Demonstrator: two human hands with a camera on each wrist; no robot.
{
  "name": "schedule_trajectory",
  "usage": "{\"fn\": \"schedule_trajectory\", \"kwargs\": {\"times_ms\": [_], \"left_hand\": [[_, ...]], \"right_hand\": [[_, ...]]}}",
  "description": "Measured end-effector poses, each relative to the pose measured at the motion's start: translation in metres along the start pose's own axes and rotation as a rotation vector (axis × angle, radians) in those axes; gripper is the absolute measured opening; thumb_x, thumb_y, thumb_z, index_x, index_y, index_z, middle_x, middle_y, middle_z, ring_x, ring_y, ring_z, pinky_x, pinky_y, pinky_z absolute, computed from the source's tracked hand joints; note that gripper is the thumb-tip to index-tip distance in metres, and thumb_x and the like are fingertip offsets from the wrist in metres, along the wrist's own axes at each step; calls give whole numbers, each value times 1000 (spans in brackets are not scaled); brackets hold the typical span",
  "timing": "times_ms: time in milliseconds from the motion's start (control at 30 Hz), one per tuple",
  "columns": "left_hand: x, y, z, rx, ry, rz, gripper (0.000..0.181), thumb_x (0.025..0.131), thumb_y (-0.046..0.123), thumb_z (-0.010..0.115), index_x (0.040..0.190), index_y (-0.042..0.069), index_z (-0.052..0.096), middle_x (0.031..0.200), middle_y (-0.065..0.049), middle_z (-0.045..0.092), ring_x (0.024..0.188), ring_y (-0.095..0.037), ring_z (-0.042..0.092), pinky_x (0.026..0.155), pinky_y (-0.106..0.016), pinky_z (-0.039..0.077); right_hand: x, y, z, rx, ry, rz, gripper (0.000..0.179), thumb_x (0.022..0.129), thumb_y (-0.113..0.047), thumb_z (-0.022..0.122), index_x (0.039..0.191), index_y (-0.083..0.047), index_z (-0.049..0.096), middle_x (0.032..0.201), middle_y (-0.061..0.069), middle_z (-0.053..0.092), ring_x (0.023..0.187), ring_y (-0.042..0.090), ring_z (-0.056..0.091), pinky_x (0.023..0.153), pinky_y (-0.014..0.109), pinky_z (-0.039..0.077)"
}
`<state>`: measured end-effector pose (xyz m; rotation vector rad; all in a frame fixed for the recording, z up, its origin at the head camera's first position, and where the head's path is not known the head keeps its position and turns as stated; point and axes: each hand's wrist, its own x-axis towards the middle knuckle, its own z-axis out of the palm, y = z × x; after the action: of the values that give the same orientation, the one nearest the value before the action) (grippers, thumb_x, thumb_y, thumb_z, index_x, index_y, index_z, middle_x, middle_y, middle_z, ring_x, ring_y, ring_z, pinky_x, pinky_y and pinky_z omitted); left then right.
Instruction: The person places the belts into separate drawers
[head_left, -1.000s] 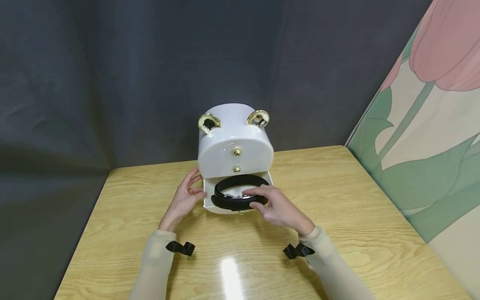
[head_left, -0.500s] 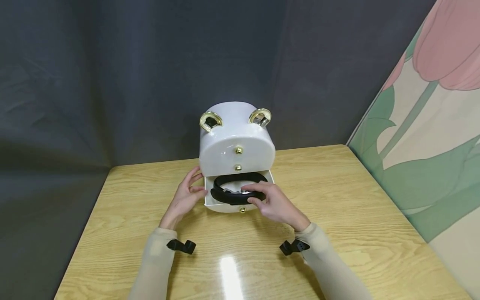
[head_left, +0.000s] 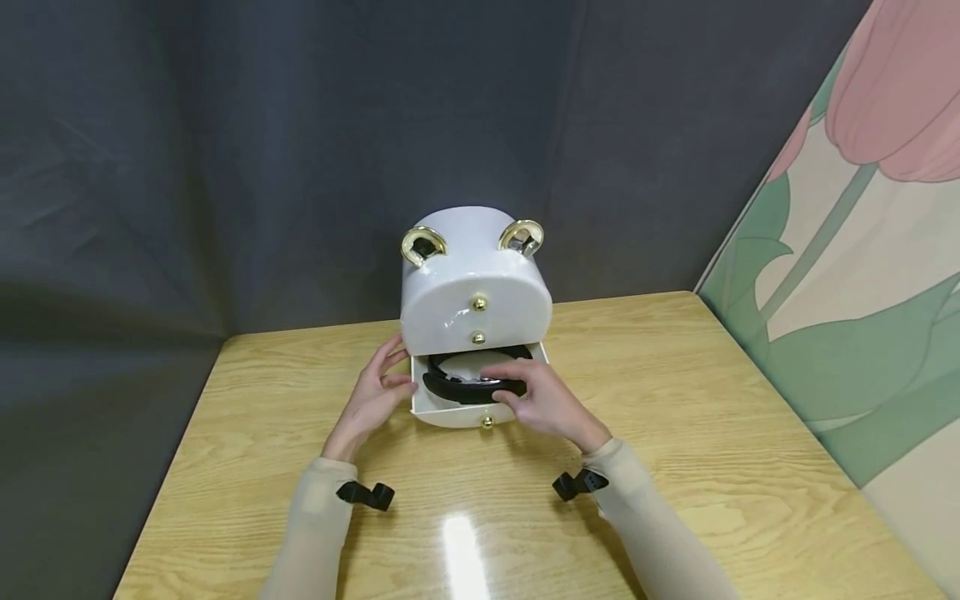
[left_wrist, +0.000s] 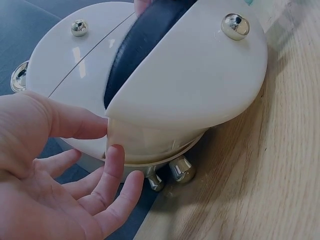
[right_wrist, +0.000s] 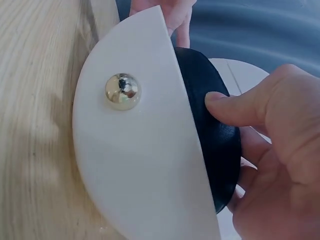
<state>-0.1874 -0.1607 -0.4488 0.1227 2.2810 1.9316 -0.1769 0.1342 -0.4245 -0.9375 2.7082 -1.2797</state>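
A coiled black belt (head_left: 457, 390) with a metal buckle lies partly inside the pulled-out lower drawer (head_left: 442, 417) of a white rounded box (head_left: 472, 250). My right hand (head_left: 546, 402) pinches the belt's front, thumb (right_wrist: 232, 107) on the outer face and fingers behind it. In the head view the back of the coil passes under the box's upper part. My left hand (head_left: 372, 400) is at the drawer's left side, with the thumb (left_wrist: 85, 122) at its edge and the other fingers loosely spread below. The drawer front carries a gold knob (right_wrist: 122, 91).
Two gold ear-shaped rings (head_left: 423, 244) stick up from the box top, and gold ball feet (left_wrist: 182, 169) show under it. The box stands at the back of a wooden table (head_left: 675, 433), before a dark curtain (head_left: 322, 167). A flower-printed panel (head_left: 847, 275) borders the right.
My right hand has moved slightly left and away from me, carrying the belt deeper into the drawer, with its front edge now lower. My left hand stays at the drawer's side.
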Motion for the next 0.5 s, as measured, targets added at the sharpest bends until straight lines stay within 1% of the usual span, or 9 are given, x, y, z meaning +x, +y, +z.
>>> {"fn": "schedule_trajectory", "kwargs": {"times_ms": [133, 233, 500], "left_hand": [[0, 0, 1, -5, 1, -3, 90, 96, -6, 66, 171, 19, 24, 169, -21, 39, 121, -34, 62, 92, -28, 54], [-1, 1, 1, 2, 7, -4, 89, 96, -6, 66, 171, 19, 24, 169, -21, 39, 121, -34, 62, 92, -27, 54], [0, 2, 1, 2, 1, 0, 90, 96, -6, 65, 171, 19, 23, 169, -21, 39, 122, -34, 62, 92, -26, 54]], "right_hand": [[3, 1, -2, 22, -66, 38, 41, 95, -2, 76, 136, -2, 70, 137, 12, 73, 129, 31, 69, 114, 48, 52], [6, 1, -5, 42, -102, 57, 40, 95, -1, 76, 135, -1, 70, 135, 13, 74, 125, 30, 71, 111, 46, 55], [12, 4, -11, 63, -135, 74, 33, 92, 0, 80, 125, 1, 75, 124, 14, 79, 116, 27, 76, 104, 43, 59]]}}
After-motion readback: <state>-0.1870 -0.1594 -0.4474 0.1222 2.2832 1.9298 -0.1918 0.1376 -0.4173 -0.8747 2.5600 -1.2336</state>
